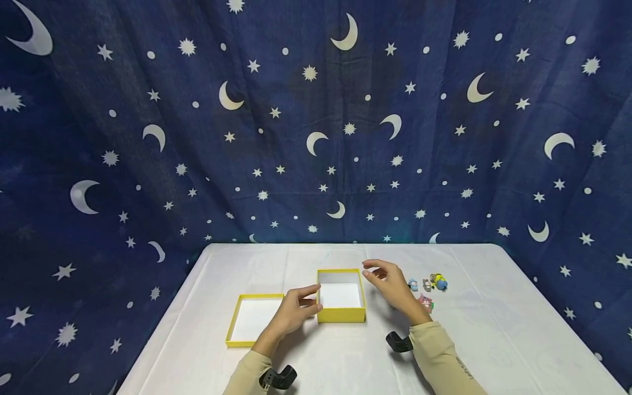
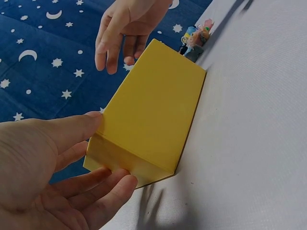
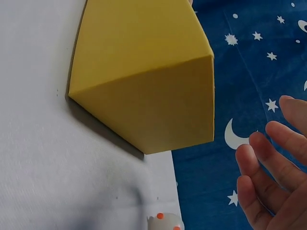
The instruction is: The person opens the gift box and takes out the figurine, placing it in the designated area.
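Note:
A yellow box [image 1: 340,315] with a white inside stands open-topped on the table. At its left wall is my left hand [image 1: 292,311], thumb by the near corner and forefinger by the far one. In the left wrist view, the fingertips [image 2: 125,182] touch the end wall of the box, and the thumb lies along its top edge. My right hand [image 1: 390,280] hovers off the far right corner with its fingers loosely bent, apart from the box and holding nothing. Seen from the right wrist, a gap separates its fingers [image 3: 268,163] from the yellow wall.
Left of the box lies a shallow yellow-edged lid [image 1: 254,321], white inside facing up. Several small figurines lie to the right: a blue one [image 1: 413,284], a greyish one [image 1: 427,285], a yellow-and-blue one [image 1: 439,282] and a pink one [image 1: 427,302] partly behind the right forearm.

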Demonstrator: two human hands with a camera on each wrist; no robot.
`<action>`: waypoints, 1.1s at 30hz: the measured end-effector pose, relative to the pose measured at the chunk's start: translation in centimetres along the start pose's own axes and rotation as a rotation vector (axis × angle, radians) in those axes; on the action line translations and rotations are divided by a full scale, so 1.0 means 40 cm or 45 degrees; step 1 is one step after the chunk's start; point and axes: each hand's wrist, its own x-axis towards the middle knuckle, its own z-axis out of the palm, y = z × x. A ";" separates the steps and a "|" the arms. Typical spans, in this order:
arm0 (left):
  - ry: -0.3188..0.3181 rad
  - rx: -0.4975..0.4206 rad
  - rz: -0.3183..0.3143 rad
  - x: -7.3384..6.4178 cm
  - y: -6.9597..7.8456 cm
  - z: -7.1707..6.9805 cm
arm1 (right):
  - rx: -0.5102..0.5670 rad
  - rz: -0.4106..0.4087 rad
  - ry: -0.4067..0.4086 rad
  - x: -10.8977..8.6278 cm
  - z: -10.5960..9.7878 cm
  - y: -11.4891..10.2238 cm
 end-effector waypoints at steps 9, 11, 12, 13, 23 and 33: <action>-0.031 -0.018 0.005 -0.035 0.083 -0.009 | 0.008 0.042 -0.015 -0.004 0.014 -0.006; -0.032 -0.017 0.006 -0.038 0.089 -0.010 | 0.006 0.036 -0.011 -0.004 0.015 -0.007; -0.030 -0.016 0.006 -0.038 0.090 -0.010 | 0.009 0.033 -0.009 -0.004 0.015 -0.007; -0.029 -0.015 0.006 -0.037 0.090 -0.010 | 0.014 0.027 -0.007 -0.003 0.015 -0.007; -0.014 0.007 0.033 -0.026 0.068 -0.007 | 0.042 0.014 -0.026 -0.004 0.019 -0.001; 0.004 0.133 0.063 0.005 0.001 0.003 | 0.027 0.039 -0.032 -0.003 0.019 0.008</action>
